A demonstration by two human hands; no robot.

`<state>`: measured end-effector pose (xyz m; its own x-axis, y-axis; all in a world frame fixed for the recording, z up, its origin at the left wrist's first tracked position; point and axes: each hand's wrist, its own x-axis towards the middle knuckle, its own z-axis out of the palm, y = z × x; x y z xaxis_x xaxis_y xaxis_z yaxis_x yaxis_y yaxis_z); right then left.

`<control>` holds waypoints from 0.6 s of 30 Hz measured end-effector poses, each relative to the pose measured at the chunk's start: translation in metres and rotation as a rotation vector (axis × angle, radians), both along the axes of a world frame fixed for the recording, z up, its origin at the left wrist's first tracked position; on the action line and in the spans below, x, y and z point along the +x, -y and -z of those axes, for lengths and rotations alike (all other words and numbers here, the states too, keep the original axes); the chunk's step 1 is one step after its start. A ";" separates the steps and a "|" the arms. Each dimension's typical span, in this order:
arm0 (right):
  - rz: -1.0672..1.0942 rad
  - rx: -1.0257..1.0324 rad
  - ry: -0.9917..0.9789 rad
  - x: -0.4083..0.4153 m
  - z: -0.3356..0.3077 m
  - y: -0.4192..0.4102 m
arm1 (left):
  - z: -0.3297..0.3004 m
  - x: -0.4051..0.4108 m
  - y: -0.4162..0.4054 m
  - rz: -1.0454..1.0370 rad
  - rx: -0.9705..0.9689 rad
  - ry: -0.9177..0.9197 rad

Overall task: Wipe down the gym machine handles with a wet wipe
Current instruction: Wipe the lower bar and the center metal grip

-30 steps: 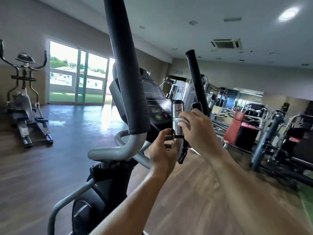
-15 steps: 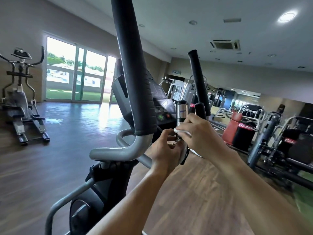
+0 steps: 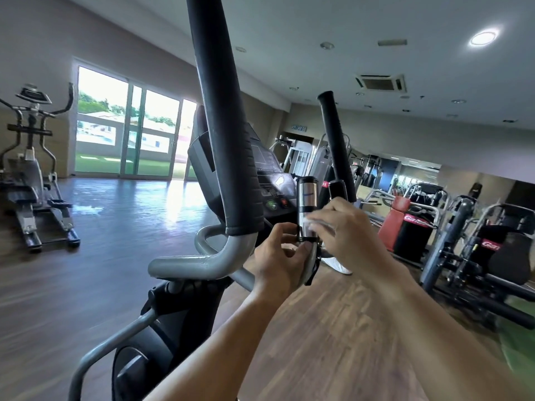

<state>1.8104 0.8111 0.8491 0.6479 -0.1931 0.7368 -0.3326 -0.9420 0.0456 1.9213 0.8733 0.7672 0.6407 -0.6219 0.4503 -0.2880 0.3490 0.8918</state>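
Wet wipe (image 3: 320, 222): limp, light, probably slippery, pinched in right hand (image 3: 344, 227) against chrome pulse handle (image 3: 307, 209), at one o'clock from left hand (image 3: 279, 256), curled round handle's base. Best bunched, wrapped around metal.

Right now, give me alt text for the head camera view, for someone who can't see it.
Two bare hands work at an elliptical's short chrome handle: the right hand rubs a white wet wipe on it while the left hand holds the bar just below. A tall black foam handle rises close in front, with other gym machines behind.
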 end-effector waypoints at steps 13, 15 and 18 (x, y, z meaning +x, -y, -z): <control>0.016 -0.062 0.188 0.030 -0.035 0.012 | -0.001 0.002 -0.001 0.013 -0.043 -0.005; 0.016 -0.050 0.231 0.032 -0.033 0.012 | -0.001 0.001 -0.001 0.019 -0.050 -0.001; -0.001 -0.046 0.194 0.024 -0.015 0.009 | -0.001 0.005 0.000 0.002 -0.049 0.018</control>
<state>1.8341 0.8018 0.8640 0.4929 -0.1558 0.8560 -0.3388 -0.9405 0.0239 1.9263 0.8734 0.7681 0.6311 -0.6003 0.4913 -0.3027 0.3926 0.8685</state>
